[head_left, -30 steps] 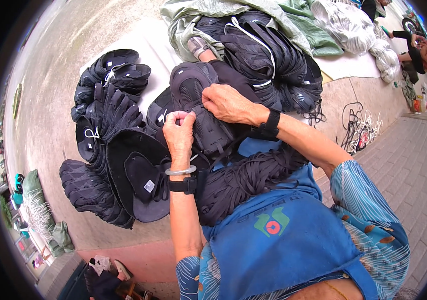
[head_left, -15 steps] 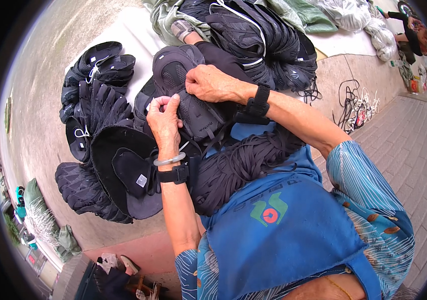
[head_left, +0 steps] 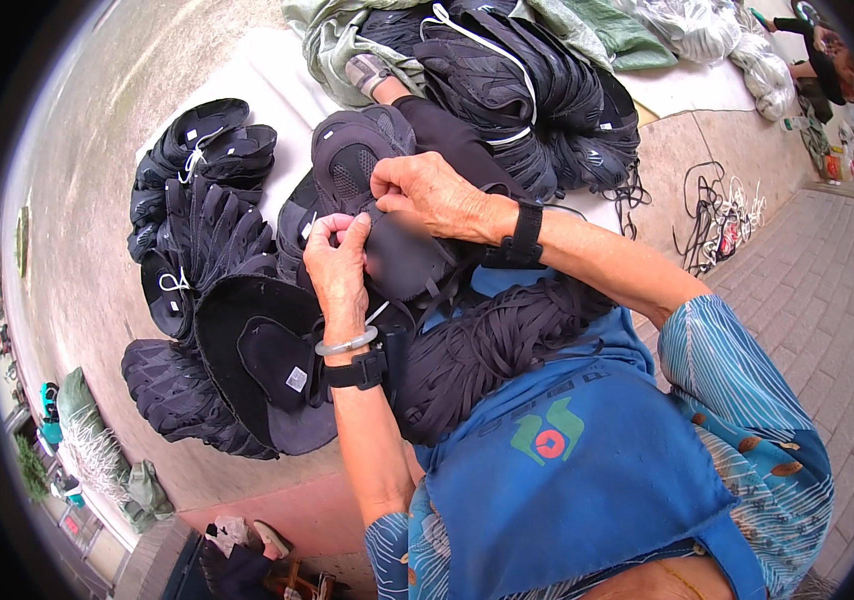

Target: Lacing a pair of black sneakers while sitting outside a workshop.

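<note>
A black mesh shoe upper (head_left: 352, 160) lies across my lap, its lower part blurred. At its left edge my left hand (head_left: 337, 265) is closed in a pinch of thumb and fingers. A thin pale tip shows by those fingers, too small to name. My right hand (head_left: 432, 200) pinches the middle of the upper from the right, its fingertips close to the left ones. Below both hands, a thick bundle of flat black laces (head_left: 507, 340) rests on my blue apron (head_left: 567, 500). Beside my left wrist sits a wide black cap-like piece (head_left: 227, 310) with a flat black insole-shaped piece (head_left: 272, 355) inside.
Stacked black shoe uppers (head_left: 202, 215) stand on the left, with another stack (head_left: 182, 400) nearer. A large tied bundle of uppers (head_left: 487, 90) lies at the far side beside green sacking (head_left: 332, 45). Loose cords (head_left: 717, 225) lie on the ledge at right. Another person (head_left: 837, 65) sits far right.
The whole view has shifted slightly. Both hands sit a little lower on the shoe upper, still pinching close together.
</note>
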Demonstrator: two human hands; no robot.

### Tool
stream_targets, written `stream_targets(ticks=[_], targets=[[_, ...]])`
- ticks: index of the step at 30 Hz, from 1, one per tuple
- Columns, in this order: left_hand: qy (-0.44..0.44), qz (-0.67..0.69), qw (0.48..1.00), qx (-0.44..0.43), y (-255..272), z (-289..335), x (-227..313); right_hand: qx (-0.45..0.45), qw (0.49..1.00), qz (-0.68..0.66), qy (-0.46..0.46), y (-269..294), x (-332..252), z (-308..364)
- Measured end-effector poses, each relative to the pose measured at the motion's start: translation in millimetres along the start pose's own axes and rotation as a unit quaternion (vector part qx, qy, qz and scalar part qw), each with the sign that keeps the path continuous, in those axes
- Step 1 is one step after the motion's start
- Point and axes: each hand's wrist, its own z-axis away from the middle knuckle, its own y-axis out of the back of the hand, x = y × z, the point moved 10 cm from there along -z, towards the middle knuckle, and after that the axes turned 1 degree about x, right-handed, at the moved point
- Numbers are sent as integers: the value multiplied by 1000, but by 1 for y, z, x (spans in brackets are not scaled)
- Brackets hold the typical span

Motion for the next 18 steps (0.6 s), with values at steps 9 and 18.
stream_targets(ticks=[9,18], targets=[[-95,-137,985,33,-9,10,32,18,986,146,85,-11,-24,7],[-293,-384,875,-25,-25,23,61,94,973,155,143,26,-29,10]])
